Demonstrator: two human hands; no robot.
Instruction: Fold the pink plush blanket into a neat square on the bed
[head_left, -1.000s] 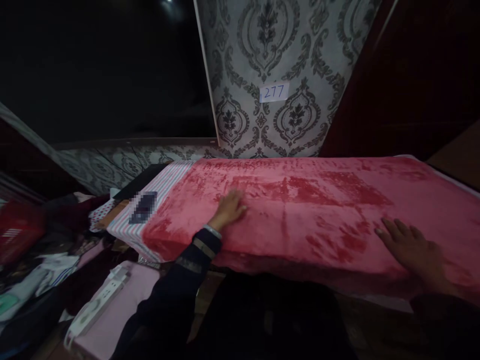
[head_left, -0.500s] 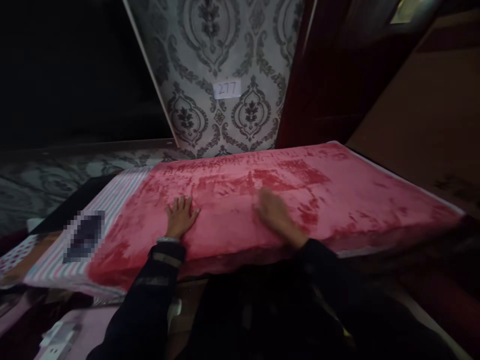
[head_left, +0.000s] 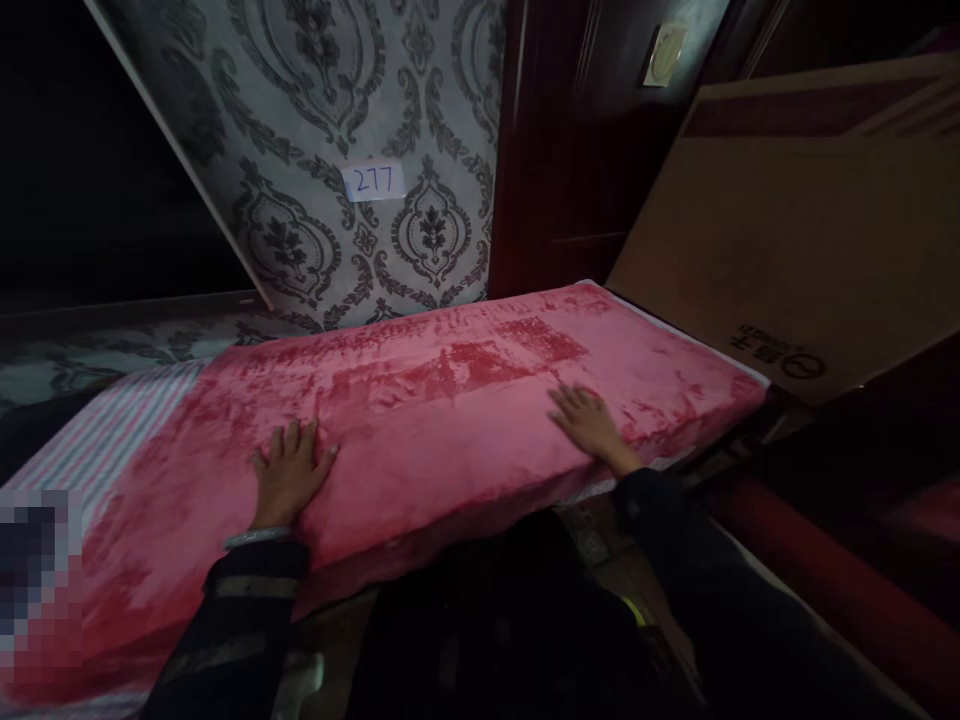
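A plush pink-red cloth [head_left: 450,430] is spread over a long flat surface, with darker brushed patches across its pile. My left hand [head_left: 289,472] lies flat on it at the left, fingers spread, a bracelet at the wrist. Toward the right, my right hand [head_left: 589,420] also rests on the cloth, palm down with fingers stretched out. Neither hand holds anything. Beyond the cloth's left side shows a striped cloth [head_left: 112,425] in white, pink and grey-green.
Behind stands a patterned wall with a paper label [head_left: 373,181] reading 277. A dark screen [head_left: 97,160] is at the left. A large cardboard box [head_left: 795,230] leans at the right, near a dark red door [head_left: 570,150]. A blurred-out patch covers the left edge.
The view has turned to the right, bringing more of the cardboard box into sight. My right hand has moved rightward over the cloth and is now less blurred. My left hand stays flat.
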